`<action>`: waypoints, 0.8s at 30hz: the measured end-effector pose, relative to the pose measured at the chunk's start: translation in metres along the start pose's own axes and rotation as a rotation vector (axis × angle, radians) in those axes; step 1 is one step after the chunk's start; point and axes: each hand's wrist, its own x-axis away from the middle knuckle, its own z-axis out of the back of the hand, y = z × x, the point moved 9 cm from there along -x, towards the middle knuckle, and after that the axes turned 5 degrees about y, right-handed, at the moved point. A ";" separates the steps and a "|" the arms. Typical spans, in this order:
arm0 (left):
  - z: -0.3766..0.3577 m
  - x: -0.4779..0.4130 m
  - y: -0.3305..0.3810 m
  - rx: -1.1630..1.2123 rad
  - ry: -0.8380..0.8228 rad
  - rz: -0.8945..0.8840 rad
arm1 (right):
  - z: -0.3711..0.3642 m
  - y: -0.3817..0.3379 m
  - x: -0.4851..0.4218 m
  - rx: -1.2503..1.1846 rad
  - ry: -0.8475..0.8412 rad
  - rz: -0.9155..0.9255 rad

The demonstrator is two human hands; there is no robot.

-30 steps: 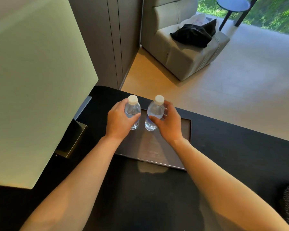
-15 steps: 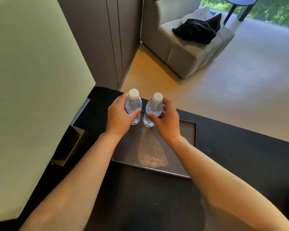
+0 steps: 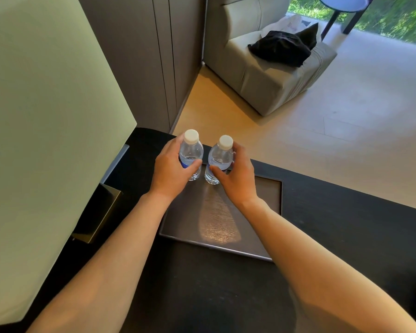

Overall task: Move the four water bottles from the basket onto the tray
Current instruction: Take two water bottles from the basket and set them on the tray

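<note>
Clear plastic, white-capped — two water bottles stand upright side by side at the far edge of the dark tray [image 3: 269, 191], close together but apart. The left hand [image 3: 171, 171] wraps the left bottle [image 3: 191, 155], thumb across its label; the right hand [image 3: 238, 176] clasps the right bottle [image 3: 220, 158] the same way. Nearer than both hands the tray's floor lies bare, on a black worktop [image 3: 346, 224]. Left of the left hand stands a pale lampshade [image 3: 46, 116]. No basket can be made out.
</note>
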 end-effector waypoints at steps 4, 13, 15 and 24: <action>-0.001 0.003 -0.001 -0.067 -0.012 0.044 | 0.002 -0.010 0.003 0.081 -0.042 0.011; 0.010 0.044 0.016 -0.150 -0.034 0.169 | 0.037 -0.002 0.035 0.263 -0.061 -0.033; 0.012 0.066 0.025 -0.186 -0.041 0.189 | 0.051 0.005 0.051 0.348 -0.076 -0.043; -0.018 0.183 0.085 -0.369 -0.225 0.108 | 0.147 0.041 0.155 0.489 -0.092 -0.081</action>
